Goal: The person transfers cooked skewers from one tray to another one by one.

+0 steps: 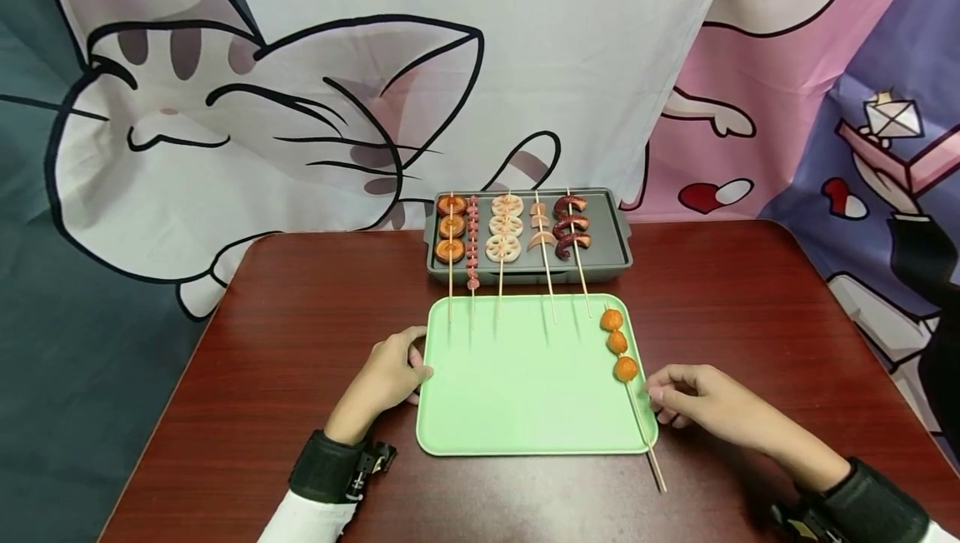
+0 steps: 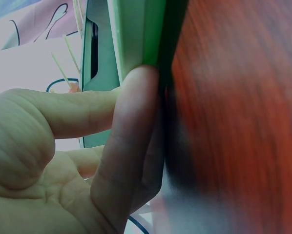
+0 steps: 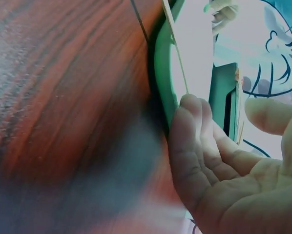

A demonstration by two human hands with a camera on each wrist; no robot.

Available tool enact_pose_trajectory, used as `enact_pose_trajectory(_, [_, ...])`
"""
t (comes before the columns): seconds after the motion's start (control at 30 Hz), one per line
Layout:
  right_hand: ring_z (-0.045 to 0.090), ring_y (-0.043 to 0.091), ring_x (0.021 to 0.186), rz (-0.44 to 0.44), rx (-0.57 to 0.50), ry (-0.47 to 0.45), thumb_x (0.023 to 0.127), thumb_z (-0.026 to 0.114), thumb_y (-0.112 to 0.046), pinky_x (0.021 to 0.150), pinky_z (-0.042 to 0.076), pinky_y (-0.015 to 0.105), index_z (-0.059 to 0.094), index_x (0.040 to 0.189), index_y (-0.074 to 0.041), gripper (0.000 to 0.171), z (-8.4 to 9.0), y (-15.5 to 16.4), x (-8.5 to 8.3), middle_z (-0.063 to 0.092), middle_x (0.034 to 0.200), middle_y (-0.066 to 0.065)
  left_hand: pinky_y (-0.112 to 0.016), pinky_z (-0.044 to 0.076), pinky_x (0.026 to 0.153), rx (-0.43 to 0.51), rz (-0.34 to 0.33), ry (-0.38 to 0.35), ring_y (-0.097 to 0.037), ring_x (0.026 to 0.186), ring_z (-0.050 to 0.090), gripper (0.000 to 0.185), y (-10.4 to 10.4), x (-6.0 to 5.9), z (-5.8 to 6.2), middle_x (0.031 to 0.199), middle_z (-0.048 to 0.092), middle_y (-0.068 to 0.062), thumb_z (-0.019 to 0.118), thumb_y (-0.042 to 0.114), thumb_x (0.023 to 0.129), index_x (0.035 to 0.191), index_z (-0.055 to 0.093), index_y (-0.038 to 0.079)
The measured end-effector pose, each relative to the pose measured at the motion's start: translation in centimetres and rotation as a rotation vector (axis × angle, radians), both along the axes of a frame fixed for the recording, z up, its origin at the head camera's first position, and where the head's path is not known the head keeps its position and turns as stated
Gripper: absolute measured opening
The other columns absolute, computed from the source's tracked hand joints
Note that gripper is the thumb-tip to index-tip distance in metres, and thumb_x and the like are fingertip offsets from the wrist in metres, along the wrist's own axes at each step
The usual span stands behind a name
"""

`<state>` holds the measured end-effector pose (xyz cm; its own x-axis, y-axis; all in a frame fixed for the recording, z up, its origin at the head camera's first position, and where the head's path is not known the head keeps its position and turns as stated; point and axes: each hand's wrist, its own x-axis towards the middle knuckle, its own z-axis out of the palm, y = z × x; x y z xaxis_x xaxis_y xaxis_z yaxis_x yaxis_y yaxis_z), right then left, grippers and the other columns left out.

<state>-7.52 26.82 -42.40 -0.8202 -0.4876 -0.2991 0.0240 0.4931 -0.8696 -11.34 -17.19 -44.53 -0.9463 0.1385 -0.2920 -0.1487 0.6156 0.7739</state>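
A light green tray (image 1: 525, 393) lies on the table. My left hand (image 1: 390, 370) grips its left edge; in the left wrist view the thumb and fingers (image 2: 134, 97) meet at the rim. At the right edge is my right hand (image 1: 701, 400). Its fingertips (image 3: 187, 109) are against the rim, while the thumb stands apart from it. Along the tray's right side lies a skewer of orange balls (image 1: 617, 342), its bare stick extending over the near edge. Whether the right fingers touch that stick I cannot tell.
Behind the tray stands a grey grill pan (image 1: 611, 235). Across it lie several skewers, including round brown slices (image 1: 450, 250), pink pieces (image 1: 472, 251), lotus root slices (image 1: 502, 248), pale pieces (image 1: 542, 239) and tentacles (image 1: 572, 239). Their sticks overhang the tray. A printed curtain (image 1: 600, 68) hangs behind the table.
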Motion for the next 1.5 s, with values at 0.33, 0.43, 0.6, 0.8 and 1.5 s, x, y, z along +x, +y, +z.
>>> enact_pose_trajectory(0.33, [0.072, 0.011, 0.109, -0.124, -0.172, -0.014, 0.111, 0.05, -0.02, 0.092, 0.061, 0.024, 0.047, 0.139, 0.02, 0.05, 0.3, -0.3, -1.6, 0.067, 0.126, 0.03, -0.032, 0.06, 0.049, 0.002, 0.003, 0.0, -0.022, 0.055, 0.061, 0.064, 0.0, 0.0, 0.0, 0.083, 0.058, -0.012, 0.07, -0.007, 0.091, 0.15, 0.047, -0.003])
enact_pose_trajectory(0.43, [0.072, 0.012, 0.11, -0.155, -0.234, -0.04, 0.111, 0.048, -0.019, 0.094, 0.061, 0.025, 0.043, 0.141, 0.022, 0.051, 0.2, -0.5, -2.1, 0.065, 0.127, 0.029, -0.032, 0.061, 0.049, -0.003, 0.001, 0.0, -0.022, 0.055, 0.061, 0.064, 0.0, 0.0, 0.0, 0.082, 0.058, -0.012, 0.07, -0.007, 0.091, 0.15, 0.047, -0.003])
enact_pose_trajectory(0.6, [0.071, 0.011, 0.107, -0.179, -0.269, -0.042, 0.112, 0.044, -0.016, 0.093, 0.061, 0.024, 0.04, 0.141, 0.024, 0.05, 0.2, -0.7, -2.7, 0.065, 0.124, 0.025, -0.032, 0.06, 0.049, -0.013, -0.003, 0.001, -0.021, 0.054, 0.061, 0.064, 0.0, 0.0, 0.0, 0.082, 0.058, -0.012, 0.071, -0.006, 0.091, 0.15, 0.047, -0.003])
enact_pose_trajectory(0.8, [0.071, 0.015, 0.107, -0.224, -0.269, -0.064, 0.112, 0.047, -0.021, 0.094, 0.061, 0.024, 0.041, 0.141, 0.022, 0.052, 0.5, -1.2, -3.6, 0.064, 0.124, 0.027, -0.032, 0.06, 0.049, -0.008, -0.002, 0.004, -0.021, 0.053, 0.061, 0.064, 0.0, 0.0, 0.0, 0.082, 0.058, -0.012, 0.071, -0.007, 0.091, 0.15, 0.047, -0.003])
enact_pose_trajectory(1.5, [0.065, 0.018, 0.128, -0.237, -0.683, -0.319, 0.114, 0.037, -0.031, 0.108, 0.053, 0.029, 0.009, 0.158, 0.016, 0.07, 0.5, -2.2, -8.3, 0.069, 0.132, 0.0, -0.032, 0.061, 0.049, -0.002, 0.0, 0.006, -0.022, 0.055, 0.062, 0.064, 0.0, 0.1, 0.0, 0.083, 0.057, -0.012, 0.07, -0.007, 0.091, 0.15, 0.047, -0.004])
